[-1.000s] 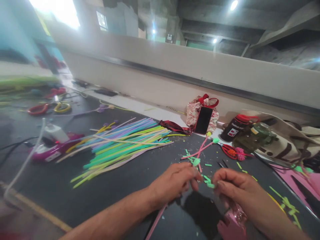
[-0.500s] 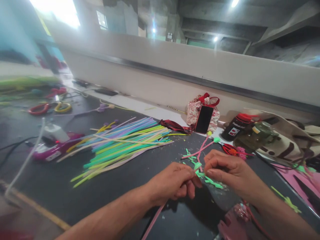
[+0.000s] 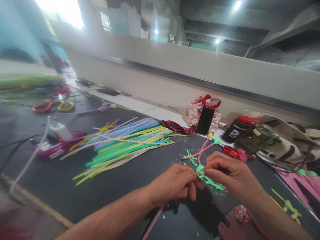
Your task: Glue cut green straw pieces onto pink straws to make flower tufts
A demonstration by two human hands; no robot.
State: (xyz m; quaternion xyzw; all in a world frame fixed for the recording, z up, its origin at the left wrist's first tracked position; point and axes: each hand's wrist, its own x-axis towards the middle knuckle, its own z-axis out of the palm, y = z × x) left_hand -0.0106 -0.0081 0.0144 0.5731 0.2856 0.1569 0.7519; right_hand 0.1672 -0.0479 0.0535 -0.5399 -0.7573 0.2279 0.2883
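My left hand [image 3: 178, 182] is closed in a pinch around a pink pipe cleaner [image 3: 153, 224], whose long end runs down toward the bottom edge. At its upper end, between my two hands, is a small bright green tip [image 3: 200, 168]. My right hand [image 3: 225, 170] pinches at the right side of this tip, thumb against forefinger; the exact contact is partly hidden by the fingers. Just beyond lie two crossed pink stems [image 3: 194, 155], one with a green end and one with a yellow end. Cut green pieces [image 3: 213, 183] are scattered below and behind my fingertips.
A bundle of coloured pipe cleaners [image 3: 130, 143] lies to the left, near a purple power strip [image 3: 50, 150]. Behind are a phone [image 3: 205, 120] against a patterned bag [image 3: 193, 111], a black bottle [image 3: 235, 130] and red-handled pliers [image 3: 228, 150]. A pink transparent object [image 3: 232, 223] sits at lower right.
The view has shifted slightly. The green tip now sits closer to my right fingertips, and the gap between my two hands looks a little smaller.
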